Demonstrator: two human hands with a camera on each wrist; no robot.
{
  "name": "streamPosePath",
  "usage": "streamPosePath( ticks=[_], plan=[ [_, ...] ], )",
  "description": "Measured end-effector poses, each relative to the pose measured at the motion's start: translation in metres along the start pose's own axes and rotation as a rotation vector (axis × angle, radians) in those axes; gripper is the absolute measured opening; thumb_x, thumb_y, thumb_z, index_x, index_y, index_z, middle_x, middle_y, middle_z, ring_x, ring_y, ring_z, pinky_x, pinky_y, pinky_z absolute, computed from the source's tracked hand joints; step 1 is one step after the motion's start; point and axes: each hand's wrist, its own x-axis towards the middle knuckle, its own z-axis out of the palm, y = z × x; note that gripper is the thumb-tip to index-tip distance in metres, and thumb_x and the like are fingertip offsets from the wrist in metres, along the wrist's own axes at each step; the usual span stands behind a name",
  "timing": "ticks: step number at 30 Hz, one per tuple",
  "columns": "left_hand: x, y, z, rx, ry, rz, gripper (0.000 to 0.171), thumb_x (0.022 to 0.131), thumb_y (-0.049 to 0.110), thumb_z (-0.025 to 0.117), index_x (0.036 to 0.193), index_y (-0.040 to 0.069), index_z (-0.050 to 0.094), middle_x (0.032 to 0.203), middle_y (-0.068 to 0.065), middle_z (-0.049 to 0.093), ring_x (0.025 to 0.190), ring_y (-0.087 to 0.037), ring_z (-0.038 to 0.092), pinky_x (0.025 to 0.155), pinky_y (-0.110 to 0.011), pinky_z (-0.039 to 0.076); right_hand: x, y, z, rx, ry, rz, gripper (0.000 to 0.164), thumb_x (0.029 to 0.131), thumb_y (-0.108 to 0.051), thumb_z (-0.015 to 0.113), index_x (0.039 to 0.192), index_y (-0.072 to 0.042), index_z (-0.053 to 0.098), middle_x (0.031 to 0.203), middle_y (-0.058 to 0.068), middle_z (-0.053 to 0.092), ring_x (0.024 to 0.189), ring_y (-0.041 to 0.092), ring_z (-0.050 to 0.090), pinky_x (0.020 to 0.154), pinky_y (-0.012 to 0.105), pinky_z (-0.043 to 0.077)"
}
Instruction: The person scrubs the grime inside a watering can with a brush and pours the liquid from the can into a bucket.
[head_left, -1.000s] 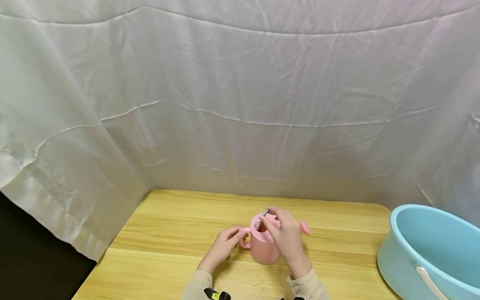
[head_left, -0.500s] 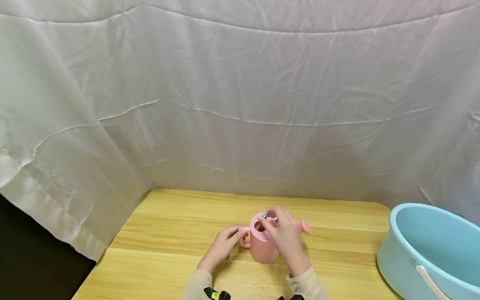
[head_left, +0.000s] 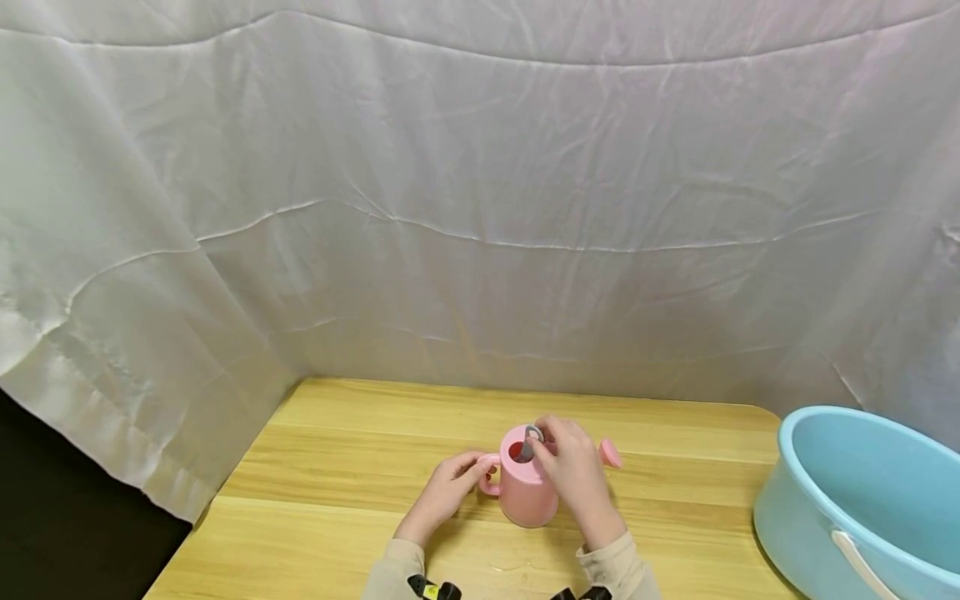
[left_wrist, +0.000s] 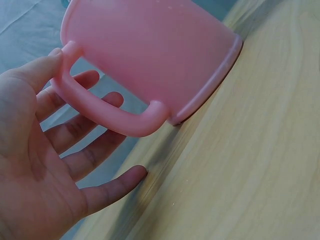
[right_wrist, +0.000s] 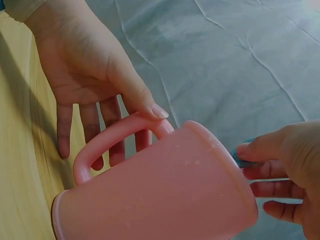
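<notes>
A pink watering can (head_left: 527, 502) stands upright on the table, its handle to the left and its spout rose (head_left: 610, 454) to the right. My left hand (head_left: 448, 487) holds the handle (left_wrist: 107, 112), thumb on its upper end and fingers spread behind it. Above the can's top opening, my right hand (head_left: 576, 471) pinches a small grey-blue piece with a looped top (head_left: 528, 446); its lower end reaches into the opening. In the right wrist view only a teal edge of this piece shows at the thumb; I cannot tell what kind of thing it is. Red shows inside the opening.
A large light-blue bucket (head_left: 810, 517) with a white handle (head_left: 862, 567) stands at the right. The wooden table (head_left: 360, 450) has a small wet patch in front of the can. A pale grey curtain (head_left: 480, 192) hangs behind and along the left.
My right fingers have turned the grey-blue piece, so its looped top now faces the head camera and it stands a little further right in the opening. Left hand and watering can stay still.
</notes>
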Motion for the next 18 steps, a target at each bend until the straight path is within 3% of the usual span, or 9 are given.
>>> streamPosePath(
  ticks=[6, 11, 18],
  plan=[
    [0.002, -0.006, 0.0, -0.013, 0.006, 0.006, 0.026, 0.1, 0.033, 0.054, 0.114, 0.016, 0.069, 0.11, -0.011, 0.069, 0.106, -0.022, 0.06, 0.084, -0.026, 0.046, 0.001, 0.003, 0.001, -0.021, 0.075, -0.134, 0.024, 0.07, -0.005, 0.085, 0.086, -0.01, 0.068, 0.082, 0.002, 0.068, 0.078, 0.021, 0.061, 0.072, 0.039, 0.05],
    [0.002, -0.008, 0.0, -0.004, 0.012, 0.013, 0.026, 0.1, 0.032, 0.054, 0.113, 0.016, 0.069, 0.109, -0.011, 0.07, 0.105, -0.021, 0.06, 0.084, -0.024, 0.046, 0.004, 0.0, -0.005, 0.035, 0.174, -0.216, 0.021, 0.072, -0.003, 0.082, 0.088, -0.006, 0.069, 0.081, 0.004, 0.066, 0.078, 0.022, 0.059, 0.072, 0.037, 0.047],
    [-0.008, 0.023, -0.003, 0.01, 0.006, 0.016, 0.026, 0.101, 0.024, 0.053, 0.113, 0.007, 0.068, 0.109, -0.021, 0.068, 0.107, -0.032, 0.06, 0.083, -0.024, 0.046, 0.007, -0.006, -0.012, 0.052, 0.235, -0.274, 0.018, 0.075, -0.005, 0.078, 0.091, -0.006, 0.069, 0.082, 0.004, 0.065, 0.077, 0.022, 0.057, 0.072, 0.035, 0.042]
  ],
)
